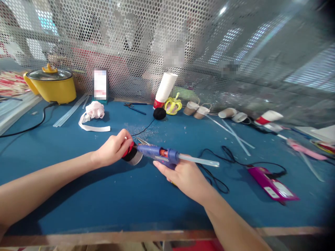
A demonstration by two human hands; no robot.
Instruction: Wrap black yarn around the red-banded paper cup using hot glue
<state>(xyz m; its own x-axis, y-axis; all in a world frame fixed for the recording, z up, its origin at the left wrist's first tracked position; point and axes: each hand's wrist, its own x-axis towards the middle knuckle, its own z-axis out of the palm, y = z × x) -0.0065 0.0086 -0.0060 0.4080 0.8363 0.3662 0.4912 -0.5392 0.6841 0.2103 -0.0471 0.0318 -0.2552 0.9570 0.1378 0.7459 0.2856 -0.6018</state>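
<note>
We glue a small cup on the blue surface (78, 195).
Our right hand (183, 176) grips the blue glue gun (159, 153), nozzle touching the small red-and-black paper cup (132, 155) pinched sideways by our left hand (113, 148).

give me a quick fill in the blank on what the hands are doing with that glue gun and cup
1. The right hand holds a blue ____ with a clear stick in its back end.
2. The left hand grips a small cup with a red and ____ top.
3. The table surface is ____.
4. At the far left stands a ____ pot with a lid.

Missing words: glue gun; black; blue; yellow
</note>
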